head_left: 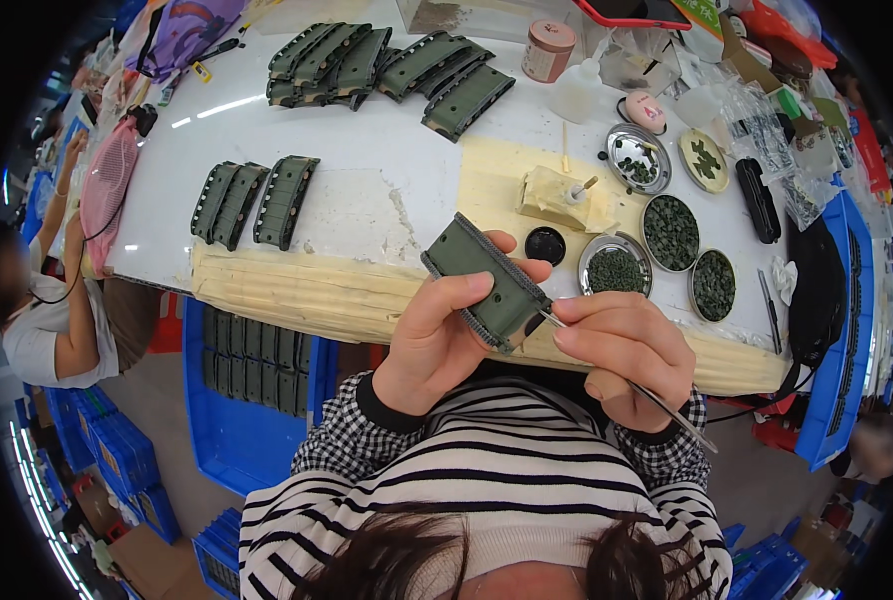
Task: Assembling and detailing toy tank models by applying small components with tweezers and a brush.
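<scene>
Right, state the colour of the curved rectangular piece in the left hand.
The curved rectangular piece is mostly dull green, dark-edged; head view.

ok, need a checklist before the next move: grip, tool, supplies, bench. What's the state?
1. Left hand grips the green part, thumb on its face: ok.
2. Right hand holds the thin metal tool: ok.
3. Tool tip at the part's near right corner: ok; actual contact: cannot tell.
4. Fine green pieces in an open dish nearby: ok.
5. Bench's far right uncluttered: not ok; clear bags crowd it.
</scene>
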Motion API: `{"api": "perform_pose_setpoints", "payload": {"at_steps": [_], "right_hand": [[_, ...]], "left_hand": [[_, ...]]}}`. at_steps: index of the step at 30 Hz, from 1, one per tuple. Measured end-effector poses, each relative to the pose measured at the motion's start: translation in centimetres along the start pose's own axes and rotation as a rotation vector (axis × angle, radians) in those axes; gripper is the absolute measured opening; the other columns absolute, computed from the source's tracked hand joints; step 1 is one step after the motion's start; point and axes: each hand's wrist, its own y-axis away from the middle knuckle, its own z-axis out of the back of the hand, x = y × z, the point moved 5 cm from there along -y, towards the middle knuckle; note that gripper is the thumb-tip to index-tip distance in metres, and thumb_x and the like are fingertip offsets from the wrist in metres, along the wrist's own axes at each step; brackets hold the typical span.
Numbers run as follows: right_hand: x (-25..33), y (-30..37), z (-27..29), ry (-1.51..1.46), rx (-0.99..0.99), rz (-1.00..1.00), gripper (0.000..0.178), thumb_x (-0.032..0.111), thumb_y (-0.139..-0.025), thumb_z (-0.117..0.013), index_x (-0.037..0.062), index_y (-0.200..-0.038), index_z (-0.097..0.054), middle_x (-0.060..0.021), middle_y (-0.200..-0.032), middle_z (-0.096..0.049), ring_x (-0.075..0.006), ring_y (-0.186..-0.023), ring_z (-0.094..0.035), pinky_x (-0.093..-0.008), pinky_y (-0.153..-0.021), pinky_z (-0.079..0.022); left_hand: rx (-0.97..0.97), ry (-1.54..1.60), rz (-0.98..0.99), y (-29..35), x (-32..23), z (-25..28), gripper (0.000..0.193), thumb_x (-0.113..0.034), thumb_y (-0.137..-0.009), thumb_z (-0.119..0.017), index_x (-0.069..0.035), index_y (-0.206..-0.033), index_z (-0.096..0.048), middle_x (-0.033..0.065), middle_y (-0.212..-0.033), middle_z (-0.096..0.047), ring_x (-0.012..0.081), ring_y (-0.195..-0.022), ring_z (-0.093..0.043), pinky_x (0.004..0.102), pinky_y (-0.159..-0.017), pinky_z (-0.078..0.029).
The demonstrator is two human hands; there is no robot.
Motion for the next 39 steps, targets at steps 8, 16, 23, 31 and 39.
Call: {"api": "perform_pose_setpoints", "payload": {"at_steps": [8,16,23,31,39], "right_hand": [[-0.08,-0.52,0.22,0.004,0.063,0.062,0.031,0.022,-0.086,-0.063,-0.0052,-0.100,-0.065,-0.0149,-0.090,-0.064,-0.0323,-0.087,-0.066,-0.0363,-0.072,-0.053],[-0.26,-0.14,0.28,0.010,0.055,0.076,0.035,0.026,-0.086,-0.063,-0.0057,-0.102,-0.064,-0.0164,-0.091,-0.063,-0.0329,-0.087,-0.066,-0.0360,-0.072,-0.053],[-0.19,-0.01,0.07,0.017,0.018,0.063,0.035,0.027,-0.089,-0.062,-0.0057,-0.101,-0.064,-0.0161,-0.090,-0.063,-0.0331,-0.088,-0.066,-0.0361,-0.073,-0.053],[-0.31,0.03,0.07,0.024,0.050,0.075,0.034,0.027,-0.090,-0.060,-0.0053,-0.101,-0.065,-0.0156,-0.090,-0.063,-0.0326,-0.088,-0.065,-0.0368,-0.073,-0.053],[-0.45,0.16,0.08,0.027,-0.002,0.025,0.036,0.005,-0.067,-0.073,-0.0016,-0.102,-0.066,-0.0120,-0.094,-0.064,-0.0281,-0.090,-0.065,-0.0336,-0.072,-0.055]], "left_hand": [[-0.054,0.027,0.021,0.03,0.11,-0.28,0.043,-0.013,-0.085,-0.053,0.000,-0.125,-0.046,0.0242,-0.110,-0.062,0.0290,-0.100,-0.063,0.0400,-0.089,-0.053],[-0.077,0.012,0.017,0.06,0.23,-0.41,0.044,-0.014,-0.084,-0.054,0.000,-0.125,-0.046,0.0231,-0.111,-0.062,0.0287,-0.099,-0.063,0.0399,-0.089,-0.053],[-0.077,0.038,0.017,-0.06,0.41,-0.18,0.042,-0.013,-0.084,-0.054,-0.001,-0.124,-0.046,0.0223,-0.112,-0.062,0.0288,-0.100,-0.063,0.0402,-0.089,-0.053],[-0.090,0.060,0.030,-0.13,0.59,-0.17,0.041,-0.012,-0.084,-0.054,-0.001,-0.123,-0.047,0.0225,-0.112,-0.062,0.0294,-0.100,-0.063,0.0401,-0.088,-0.053],[-0.002,0.037,0.037,-0.15,0.69,0.41,0.041,-0.014,-0.088,-0.054,-0.004,-0.127,-0.044,0.0210,-0.121,-0.056,0.0263,-0.110,-0.058,0.0392,-0.096,-0.047]]}}
